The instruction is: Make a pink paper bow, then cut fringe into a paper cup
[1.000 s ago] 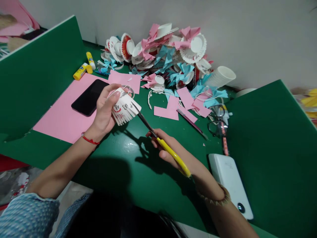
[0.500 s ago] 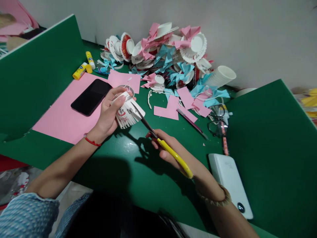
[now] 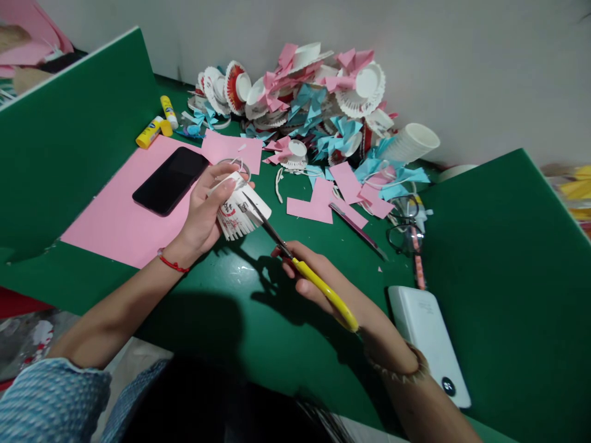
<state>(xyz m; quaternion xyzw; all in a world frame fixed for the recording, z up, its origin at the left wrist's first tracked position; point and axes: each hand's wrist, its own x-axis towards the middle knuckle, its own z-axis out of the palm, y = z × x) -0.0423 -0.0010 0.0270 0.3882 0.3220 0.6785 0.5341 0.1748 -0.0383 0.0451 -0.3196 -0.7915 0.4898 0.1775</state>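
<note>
Left hand (image 3: 203, 212) grip clamped on fringed paper cup (image 3: 240, 212), held just right of the phone (image 3: 170, 180). Right hand (image 3: 318, 283) grip closed around yellow scissors (image 3: 295, 261), blades in the cup wall. Risk: blade tips sit near the left fingers (image 3: 226, 183); a cup twist could tear strips or nick them.

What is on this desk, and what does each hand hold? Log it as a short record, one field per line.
left hand: holds a fringed paper cup above the desk
right hand: grips yellow-handled scissors, blades at the cup's cut strips
surface: green desk
under the left hand: pink sheet with a black phone on it
back: heap of cut cups and paper scraps, two glue sticks
right: white power bank, glasses
</note>
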